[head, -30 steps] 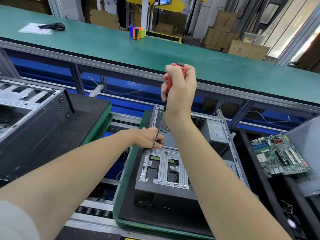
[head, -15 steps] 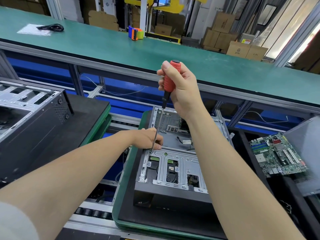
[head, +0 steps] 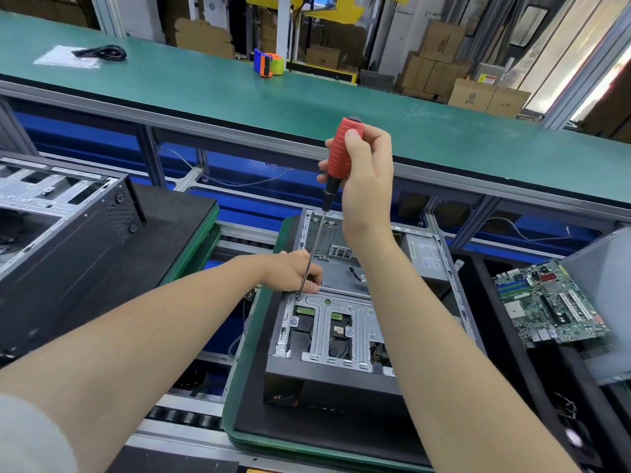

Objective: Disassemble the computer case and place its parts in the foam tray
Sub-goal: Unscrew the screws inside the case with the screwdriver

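Two bare hands are working over the computer case (head: pixel 341 373), which is lying open on a green-edged black pallet (head: pixel 246 397). The right hand (head: pixel 368 186) is gripping the red handle of a screwdriver (head: pixel 341 148) above the case, its long shaft slanting down to a screw at the far-left corner of the case's silver drive cage (head: pixel 321 329). The left hand (head: pixel 290 271) is pinching the lower shaft just above the tip, fingers curled. Right of the case, a green motherboard (head: pixel 549 302) is resting in the black foam tray (head: pixel 539 387). Left of the case, a second case (head: pixel 68 233) is sitting on another pallet. Beyond the case, a tape dispenser (head: pixel 268 63) is standing on the green bench (head: pixel 341 97).
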